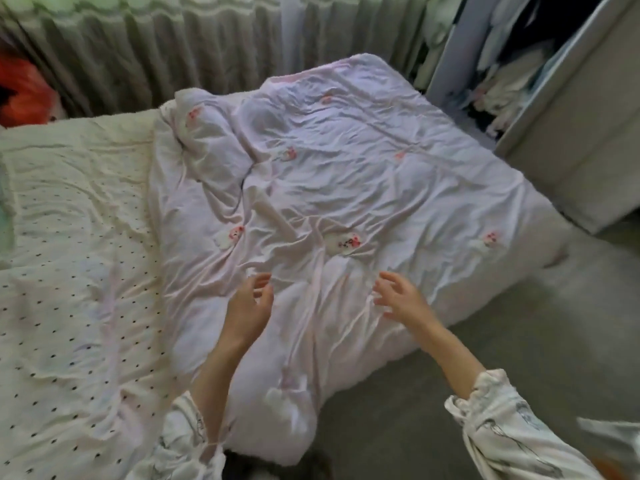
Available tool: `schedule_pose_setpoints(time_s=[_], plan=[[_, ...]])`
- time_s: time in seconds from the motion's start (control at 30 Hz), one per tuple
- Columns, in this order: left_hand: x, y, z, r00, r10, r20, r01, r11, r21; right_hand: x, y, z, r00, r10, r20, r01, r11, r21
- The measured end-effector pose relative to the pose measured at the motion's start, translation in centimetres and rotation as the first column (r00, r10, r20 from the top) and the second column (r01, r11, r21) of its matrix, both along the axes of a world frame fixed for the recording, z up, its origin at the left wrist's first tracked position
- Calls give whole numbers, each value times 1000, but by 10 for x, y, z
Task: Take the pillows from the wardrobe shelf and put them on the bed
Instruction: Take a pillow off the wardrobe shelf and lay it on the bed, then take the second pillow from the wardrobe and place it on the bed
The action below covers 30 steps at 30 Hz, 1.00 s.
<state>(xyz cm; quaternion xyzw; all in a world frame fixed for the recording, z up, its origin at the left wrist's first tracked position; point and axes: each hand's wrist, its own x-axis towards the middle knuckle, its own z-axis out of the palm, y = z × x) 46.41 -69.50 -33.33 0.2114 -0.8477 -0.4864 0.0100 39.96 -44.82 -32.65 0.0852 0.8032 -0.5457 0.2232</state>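
A bed fills the middle of the view, covered by a crumpled pale pink duvet (346, 174) with small pink flower patches. To its left lies a cream sheet (69, 271) with dark dots. My left hand (251, 304) and my right hand (400, 296) hover just above the near part of the duvet, fingers spread and loosely bent, holding nothing. The open wardrobe (498, 81) stands at the top right, with pale folded textiles on its shelves. No pillow can be told apart among them.
A wardrobe door (581, 133) juts out beside the bed's far right corner. Grey carpet (519, 341) lies to the right of the bed. Pleated curtains (173, 46) hang behind it. A red-orange object (24, 95) sits at the far left.
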Motion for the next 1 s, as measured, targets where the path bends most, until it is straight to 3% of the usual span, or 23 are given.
schedule_pose_setpoints(time_s=[0.23, 0.37, 0.73, 1.0], plan=[[-114, 168, 30, 920, -369, -132, 372, 928, -1, -14, 185, 32, 880, -454, -136, 453, 891, -40], [-171, 248, 36, 857, -500, -127, 502, 865, -18, -27, 254, 42, 784, -604, -142, 597, 797, -96], [-360, 440, 46, 761, -629, -161, 641, 767, 28, -173, 433, 72, 649, -724, -234, 725, 682, -96], [-467, 615, 60, 566, -804, -179, 810, 583, -59, -232, 577, 93, 509, -828, -234, 826, 547, -139]])
